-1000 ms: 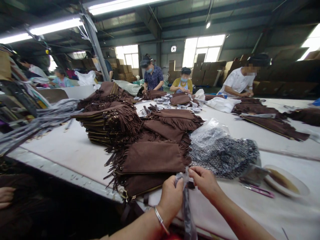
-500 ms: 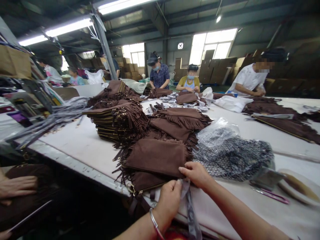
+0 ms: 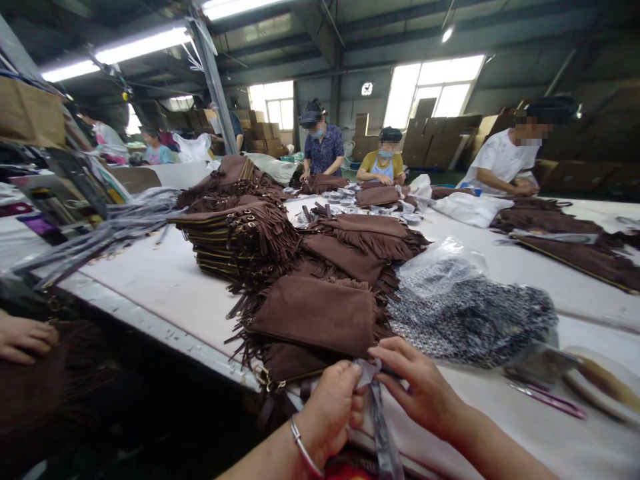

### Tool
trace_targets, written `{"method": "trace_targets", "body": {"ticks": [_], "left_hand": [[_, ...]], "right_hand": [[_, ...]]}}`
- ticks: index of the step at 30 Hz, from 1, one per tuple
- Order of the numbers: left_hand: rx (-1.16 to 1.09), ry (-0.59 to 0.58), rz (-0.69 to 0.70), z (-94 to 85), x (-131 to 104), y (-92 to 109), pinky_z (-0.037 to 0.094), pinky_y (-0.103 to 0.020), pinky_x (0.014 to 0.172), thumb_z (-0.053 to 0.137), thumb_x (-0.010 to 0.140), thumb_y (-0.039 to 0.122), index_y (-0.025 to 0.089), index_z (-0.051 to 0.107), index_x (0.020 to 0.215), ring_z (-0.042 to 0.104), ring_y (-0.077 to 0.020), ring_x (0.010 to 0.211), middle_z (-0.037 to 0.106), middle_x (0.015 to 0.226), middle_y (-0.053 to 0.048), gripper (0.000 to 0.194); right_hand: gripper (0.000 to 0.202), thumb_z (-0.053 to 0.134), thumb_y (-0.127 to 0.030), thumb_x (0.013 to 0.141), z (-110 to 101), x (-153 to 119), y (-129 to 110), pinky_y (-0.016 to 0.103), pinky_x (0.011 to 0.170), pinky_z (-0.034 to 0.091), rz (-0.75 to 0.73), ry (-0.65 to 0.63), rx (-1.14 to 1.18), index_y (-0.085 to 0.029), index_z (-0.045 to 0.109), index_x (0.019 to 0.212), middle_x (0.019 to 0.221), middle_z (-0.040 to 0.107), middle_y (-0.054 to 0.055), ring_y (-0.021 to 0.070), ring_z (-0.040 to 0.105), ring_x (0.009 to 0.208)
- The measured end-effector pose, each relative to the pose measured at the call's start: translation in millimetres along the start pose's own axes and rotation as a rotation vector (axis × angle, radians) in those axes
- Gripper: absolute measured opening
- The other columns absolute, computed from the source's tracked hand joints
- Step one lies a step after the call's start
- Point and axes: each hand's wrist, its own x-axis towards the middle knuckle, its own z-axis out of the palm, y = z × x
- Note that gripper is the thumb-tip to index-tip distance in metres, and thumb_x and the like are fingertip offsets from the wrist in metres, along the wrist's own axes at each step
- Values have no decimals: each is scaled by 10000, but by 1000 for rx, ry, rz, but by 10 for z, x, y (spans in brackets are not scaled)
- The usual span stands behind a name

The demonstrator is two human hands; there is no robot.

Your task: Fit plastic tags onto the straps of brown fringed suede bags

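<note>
Currently left hand (image 3: 334, 403) is pinching the grey plastic-wrapped strip (image 3: 383, 420), right hand (image 3: 417, 383) is touching its upper end; strip is hanging at the tabletop (image 3: 200, 320) edge, near the brown fringed bag (image 3: 315, 313).

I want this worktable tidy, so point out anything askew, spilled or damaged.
No spill or damage stands out. The front brown pouches lie askew on one another, unlike the neater stack behind; grey-wrapped straps sprawl loosely on the left of the table.
</note>
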Motion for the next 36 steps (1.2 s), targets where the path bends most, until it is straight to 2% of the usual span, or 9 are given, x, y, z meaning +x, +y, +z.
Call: {"method": "trace_targets", "body": {"ticks": [2, 6, 9, 12, 15, 21, 32, 34, 36], "left_hand": [[-53, -39, -12, -4, -5, -21, 87, -165, 401, 681, 682, 447, 201, 455, 791, 180, -13, 401, 373, 564, 98, 352], [7, -4, 23, -45, 6, -82, 106, -173, 398, 613, 751, 487, 194, 494, 843, 209, -25, 417, 443, 630, 68, 330], [180, 35, 128, -67, -27, -97, 218, -184, 420, 583, 789, 509, 187, 516, 822, 286, -47, 453, 476, 648, 54, 330], [483, 89, 367, -71, -88, -88, 369, -219, 573, 603, 810, 454, 170, 570, 788, 458, -106, 615, 546, 689, 17, 287], [706, 143, 547, -77, -133, -99, 387, -245, 669, 542, 868, 411, 170, 610, 801, 515, -152, 727, 612, 766, -25, 259], [683, 151, 671, -55, -169, -104, 406, -257, 704, 467, 912, 335, 186, 654, 856, 568, -179, 744, 670, 819, -61, 246], [753, 233, 661, -141, -158, -154, 353, -258, 661, 482, 890, 273, 188, 590, 708, 516, -153, 697, 622, 732, -35, 228], [671, 187, 564, -178, -137, -164, 332, -247, 595, 512, 877, 329, 183, 563, 689, 465, -132, 634, 561, 663, -10, 243], [490, 99, 353, -215, -118, -161, 262, -230, 489, 542, 849, 441, 190, 504, 678, 363, -96, 513, 457, 581, 35, 306]], "right_hand": [[375, 494, -139, 879, -41, -33, -63, 338, 814, 467, -184, -56, -148, -262, 587, 1221, 1145, 596, 100, 206, 561, 980], [273, 453, -137, 912, -28, 58, -150, 327, 756, 425, -279, -32, -318, -242, 655, 1062, 1024, 631, 77, 182, 538, 846], [223, 450, -162, 917, 3, 139, -172, 312, 722, 393, -268, -56, -310, -212, 668, 908, 887, 629, 64, 177, 510, 792], [227, 440, -149, 910, 18, 186, -189, 305, 696, 373, -213, -96, -269, -187, 648, 828, 840, 611, 66, 178, 499, 775], [185, 479, -117, 874, 10, 253, -221, 286, 680, 362, -134, -172, -257, -184, 637, 805, 802, 593, 50, 169, 511, 766], [115, 566, -117, 821, -56, 464, -317, 285, 638, 321, -171, -366, -373, -212, 631, 830, 794, 585, 14, 152, 501, 728], [113, 575, -151, 846, -84, 577, -313, 302, 633, 307, -409, -453, -391, -196, 597, 744, 789, 580, 19, 161, 462, 741], [127, 554, -131, 855, -78, 543, -296, 303, 645, 320, -439, -429, -396, -187, 579, 744, 793, 573, 25, 161, 453, 735], [158, 521, -132, 883, -67, 496, -282, 304, 651, 327, -457, -387, -395, -183, 563, 739, 784, 563, 29, 160, 443, 724]]}}
